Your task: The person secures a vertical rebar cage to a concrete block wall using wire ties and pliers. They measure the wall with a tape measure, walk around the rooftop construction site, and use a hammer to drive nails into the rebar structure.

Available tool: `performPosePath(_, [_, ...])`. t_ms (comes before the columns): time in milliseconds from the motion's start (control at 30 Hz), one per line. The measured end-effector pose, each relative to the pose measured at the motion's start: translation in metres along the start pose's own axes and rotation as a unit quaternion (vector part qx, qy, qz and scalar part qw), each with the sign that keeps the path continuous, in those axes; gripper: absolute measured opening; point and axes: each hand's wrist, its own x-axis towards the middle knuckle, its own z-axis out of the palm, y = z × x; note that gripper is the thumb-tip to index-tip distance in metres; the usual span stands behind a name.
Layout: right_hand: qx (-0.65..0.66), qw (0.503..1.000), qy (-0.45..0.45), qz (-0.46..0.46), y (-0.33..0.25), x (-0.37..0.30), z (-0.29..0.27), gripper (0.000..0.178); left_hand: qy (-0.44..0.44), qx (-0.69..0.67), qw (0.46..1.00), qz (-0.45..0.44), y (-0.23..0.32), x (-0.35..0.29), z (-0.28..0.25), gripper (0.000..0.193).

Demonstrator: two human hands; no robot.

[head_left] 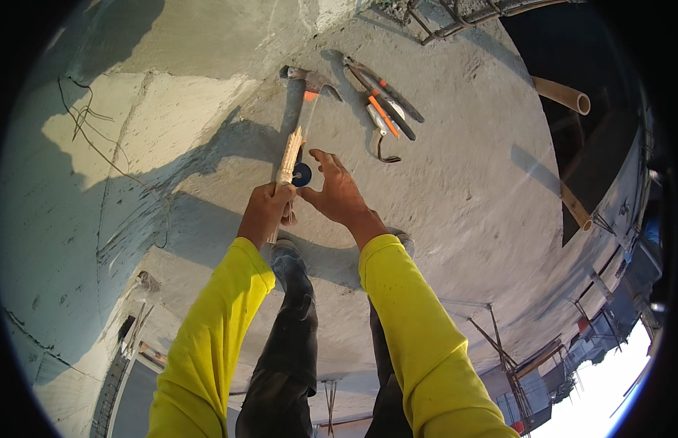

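My left hand is closed round a narrow pale wooden strip, which points away from me. The strip's upper part looks rough or wound with something; I cannot make out which. Right beside it is a small dark blue disc with a light centre, its kind unclear. My right hand is just right of the disc, thumb and fingers apart, with nothing seen in its grasp. Beyond the strip a claw hammer lies on the concrete, its handle partly hidden behind the strip.
Right of the hammer lie long-handled pliers with black and orange grips, beside a small whitish object with a dark strap. Bent wire sticks out at the left wall. Bamboo poles project over a dark opening at the right edge.
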Motion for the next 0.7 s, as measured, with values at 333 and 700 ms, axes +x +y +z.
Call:
performPosePath(333, [-0.352, 0.919, 0.172, 0.037, 0.088, 0.046, -0.125, 0.036, 0.109, 0.139, 0.984, -0.006, -0.031, 0.067, -0.051, 0.053])
performPosePath(700, [-0.116, 0.961, 0.247, -0.048, 0.034, -0.004, -0.013, 0.024, 0.256, 0.367, 0.892, 0.072, -0.089, 0.061, -0.063, 0.048])
